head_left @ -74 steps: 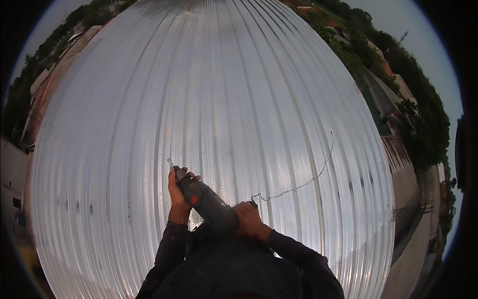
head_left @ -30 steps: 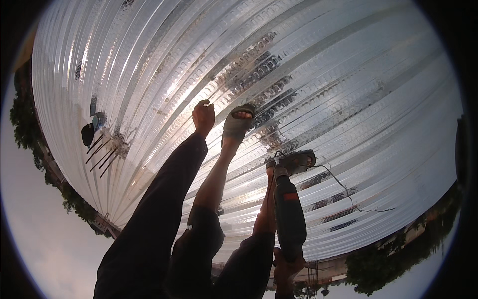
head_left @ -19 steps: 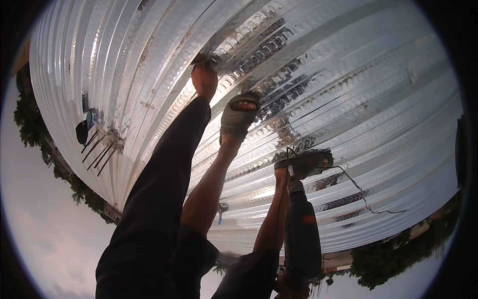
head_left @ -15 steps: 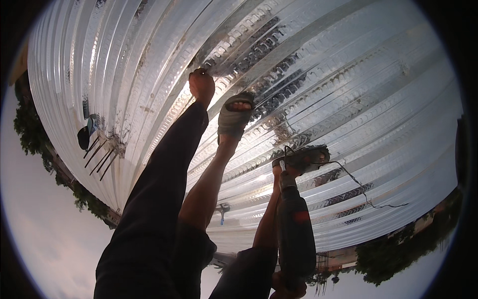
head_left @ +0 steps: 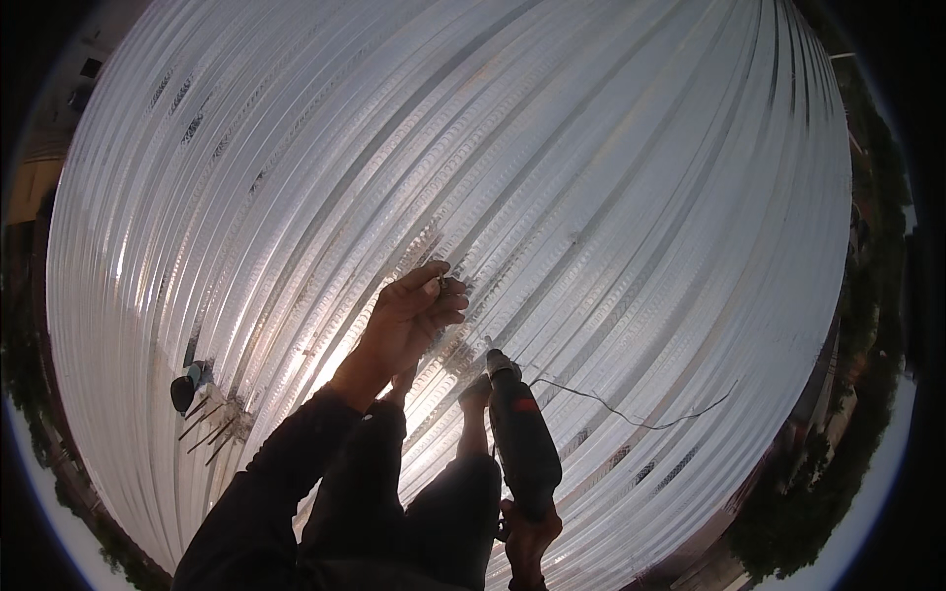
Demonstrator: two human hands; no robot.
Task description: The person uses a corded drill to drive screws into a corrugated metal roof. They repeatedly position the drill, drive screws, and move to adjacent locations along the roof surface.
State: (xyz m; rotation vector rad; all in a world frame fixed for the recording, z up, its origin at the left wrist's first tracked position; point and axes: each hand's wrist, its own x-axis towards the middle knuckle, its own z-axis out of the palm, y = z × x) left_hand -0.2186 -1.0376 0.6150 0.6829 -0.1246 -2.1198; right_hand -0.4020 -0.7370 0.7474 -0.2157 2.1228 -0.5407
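My left hand (head_left: 399,320) is raised over the shiny ribbed metal sheeting (head_left: 611,197). Its thumb and fingertips are pinched around something small and dark, too tiny to name. My right hand (head_left: 530,537) grips the handle of a dark power drill (head_left: 524,428) with a red mark on its body. The drill's nose points away from me, toward the sheeting, below and right of my left hand. My legs (head_left: 453,507) in dark trousers show between my two arms, with my feet on the ribs.
A thin dark wire (head_left: 641,425) trails across the ribs right of the drill. At the left, several dark rods (head_left: 210,428) stick up through the sheeting beside a dark rounded object (head_left: 184,391). Trees (head_left: 788,522) line the curved edge at the right.
My left hand has lifted off the sheeting and turned, showing its pinched fingers. The drill has shifted left in view. The view has tilted, showing more sheeting ahead.
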